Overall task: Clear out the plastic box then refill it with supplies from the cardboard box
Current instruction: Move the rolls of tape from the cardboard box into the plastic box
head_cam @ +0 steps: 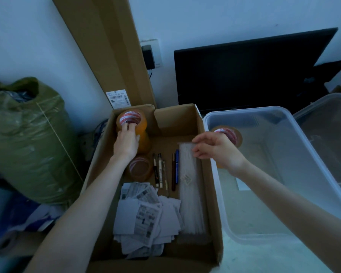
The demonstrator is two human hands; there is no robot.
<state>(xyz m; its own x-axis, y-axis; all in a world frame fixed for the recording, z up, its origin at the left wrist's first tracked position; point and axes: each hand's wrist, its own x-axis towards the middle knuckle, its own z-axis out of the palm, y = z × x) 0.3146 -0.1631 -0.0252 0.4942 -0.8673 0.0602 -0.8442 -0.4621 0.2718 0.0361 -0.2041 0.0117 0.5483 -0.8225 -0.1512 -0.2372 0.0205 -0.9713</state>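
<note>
Our hands over the open brown cardboard box (pixel 185 123).
Our left grip (pixel 126 141) hooks fingers inside an amber packing-tape roll (pixel 131 121); our right grip (pixel 217 148), loosely open, holds nothing.

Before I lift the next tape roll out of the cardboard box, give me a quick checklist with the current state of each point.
1. Left hand has the top tape roll: ok, fingers hooked into its core.
2. Right hand free to help: ok, open, holding nothing, above the white strip bundle.
3. Room in the plastic box: ok, only one tape roll shows inside.
4. Roll separates cleanly from the stack beneath: cannot tell.
5. Lift path clear: ok, nothing above the roll.
6. Other supplies left: not ok, pens, paper slips and a low tape roll remain in the cardboard box.
</note>
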